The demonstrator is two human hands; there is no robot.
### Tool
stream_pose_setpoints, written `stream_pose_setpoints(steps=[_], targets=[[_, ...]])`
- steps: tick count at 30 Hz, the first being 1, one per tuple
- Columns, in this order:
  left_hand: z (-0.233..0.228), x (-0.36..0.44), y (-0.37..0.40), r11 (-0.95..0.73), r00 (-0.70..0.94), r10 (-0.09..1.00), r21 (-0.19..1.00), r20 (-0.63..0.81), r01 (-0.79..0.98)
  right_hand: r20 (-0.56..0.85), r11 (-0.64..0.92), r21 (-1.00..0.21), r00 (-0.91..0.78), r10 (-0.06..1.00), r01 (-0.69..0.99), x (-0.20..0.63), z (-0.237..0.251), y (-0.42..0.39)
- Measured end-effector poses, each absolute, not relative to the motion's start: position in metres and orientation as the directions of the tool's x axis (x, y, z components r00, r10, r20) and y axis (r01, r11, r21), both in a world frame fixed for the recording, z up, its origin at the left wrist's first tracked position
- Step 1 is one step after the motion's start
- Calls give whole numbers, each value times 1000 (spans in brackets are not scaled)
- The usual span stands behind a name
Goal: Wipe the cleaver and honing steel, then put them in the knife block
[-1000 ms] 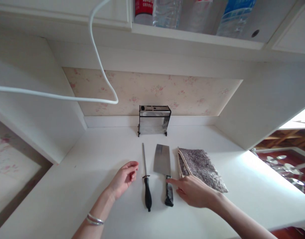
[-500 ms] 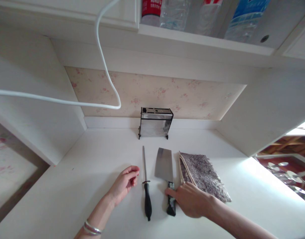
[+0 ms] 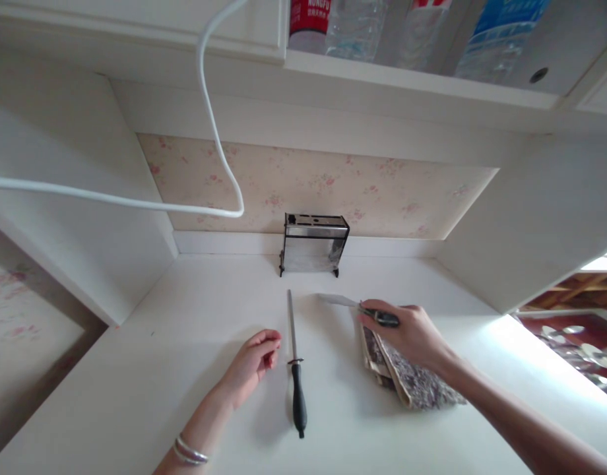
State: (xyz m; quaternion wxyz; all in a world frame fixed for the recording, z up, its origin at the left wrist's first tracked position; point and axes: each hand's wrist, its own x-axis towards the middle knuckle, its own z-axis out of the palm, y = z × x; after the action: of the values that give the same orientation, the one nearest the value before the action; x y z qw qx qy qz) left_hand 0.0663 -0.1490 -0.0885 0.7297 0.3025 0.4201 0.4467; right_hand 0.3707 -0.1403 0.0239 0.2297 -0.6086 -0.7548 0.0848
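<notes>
My right hand point(image 3: 412, 333) is wrapped round the dark handle of a cleaver point(image 3: 337, 300), lifted off the counter above a folded brown towel point(image 3: 425, 389). The blade points left and shows nearly edge-on. Part of the towel is hidden beneath the hand and forearm. A honing steel point(image 3: 298, 396) with a black handle lies on the white counter, its rod pointing away from me. Just left of the steel, my left hand point(image 3: 253, 366) rests with fingers curled in, holding nothing; a silver bangle circles that wrist.
A metal knife block point(image 3: 313, 254) with a slotted top stands at the back of the white counter point(image 3: 224, 297). Overhead, a shelf holds several plastic bottles point(image 3: 355, 30). A white cable point(image 3: 217, 132) hangs at the upper left. Side panels enclose the counter on both sides.
My right hand has picked the cleaver up from the counter and carried it up and right, over the towel, turning its blade leftward. My left hand and the honing steel stay put.
</notes>
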Motion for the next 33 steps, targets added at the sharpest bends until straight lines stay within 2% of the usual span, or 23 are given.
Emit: stream_pose_setpoints(steps=[2, 4, 6, 8, 12, 15, 22, 33], targets=[[-89, 66, -149, 423, 240, 905, 812, -352, -403, 249, 115, -539, 28, 968, 834, 377, 37, -131], [-91, 66, -149, 424, 238, 905, 808, -354, -410, 233, 45, -696, 166, 958, 717, 385, 54, -123], [-91, 66, -149, 428, 243, 903, 806, -355, -408, 250, 55, -814, 263, 932, 578, 392, 75, -117], [-91, 67, -148, 435, 253, 898, 809, -359, -396, 314, 136, -872, 321, 894, 471, 398, 97, -107], [-89, 68, -148, 437, 257, 897, 812, -361, -386, 466, 373, -877, 345, 815, 302, 404, 140, -77], [-90, 67, -147, 432, 251, 900, 805, -356, -408, 498, 451, -867, 362, 788, 210, 403, 163, -49], [-96, 66, -144, 425, 258, 904, 790, -342, -441, 396, 356, -918, 330, 857, 175, 395, 182, -7], [-88, 68, -143, 458, 266, 888, 767, -375, -449, 390, 336, -918, 329, 860, 211, 394, 188, 17]])
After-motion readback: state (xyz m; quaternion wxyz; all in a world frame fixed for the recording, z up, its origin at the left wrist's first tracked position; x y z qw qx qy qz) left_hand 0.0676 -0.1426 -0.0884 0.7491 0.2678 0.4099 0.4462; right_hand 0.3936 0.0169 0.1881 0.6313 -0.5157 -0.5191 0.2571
